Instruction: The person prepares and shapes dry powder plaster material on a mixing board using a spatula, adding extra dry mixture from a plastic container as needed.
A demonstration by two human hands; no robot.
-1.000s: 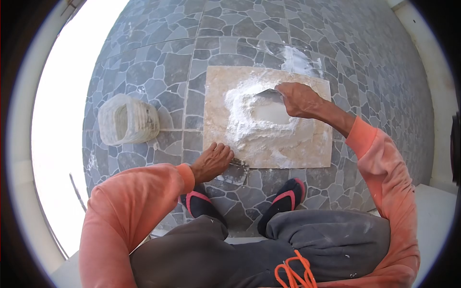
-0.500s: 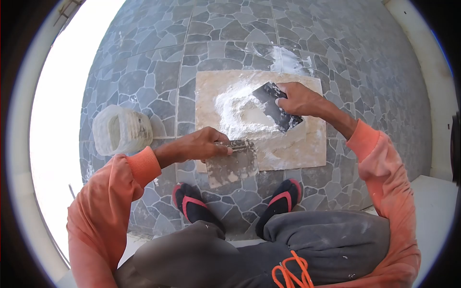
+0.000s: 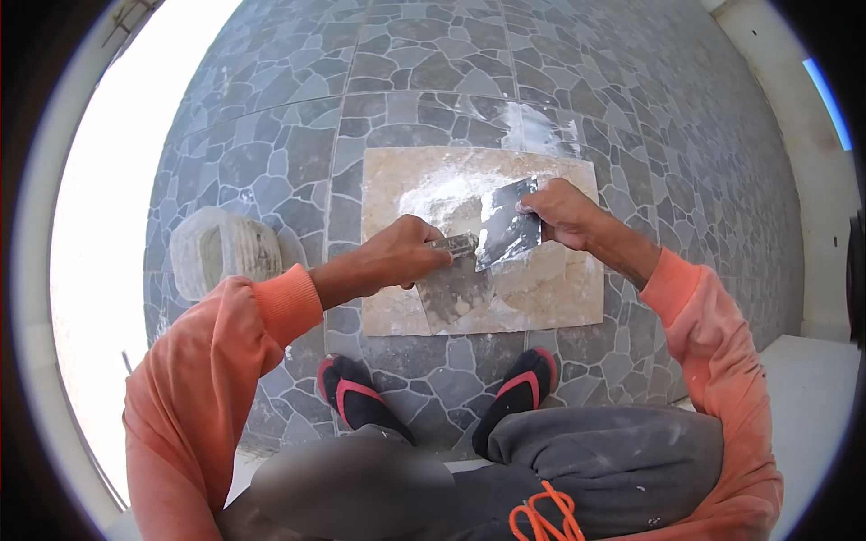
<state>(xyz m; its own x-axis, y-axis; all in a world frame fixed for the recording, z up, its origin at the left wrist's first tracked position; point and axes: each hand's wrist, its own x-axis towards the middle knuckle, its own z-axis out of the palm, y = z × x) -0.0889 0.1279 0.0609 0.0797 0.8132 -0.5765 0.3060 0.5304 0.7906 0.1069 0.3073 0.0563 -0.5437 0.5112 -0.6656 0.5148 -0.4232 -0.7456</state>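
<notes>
A beige tile [image 3: 559, 293] lies flat on the grey stone-patterned floor and carries a mound of white powder [image 3: 442, 194]. My left hand [image 3: 401, 252] grips a wide scraper [image 3: 456, 288] whose blade hangs over the tile's near half. My right hand [image 3: 559, 212] holds a second, darker scraper [image 3: 508, 230] by its top edge. The two blades meet edge to edge above the powder, just in front of the mound. Part of the powder is hidden behind the blades.
A white plastic container [image 3: 221, 251] lies on its side on the floor to the left. My feet in black and pink sandals [image 3: 347, 397] rest just below the tile. White smears [image 3: 541, 122] mark the floor beyond it. A pale wall base [image 3: 785, 117] runs along the right.
My left hand picked up the wide scraper from the tile's near edge and raised it. My right hand pulled its scraper out of the powder, and the two blades came together.
</notes>
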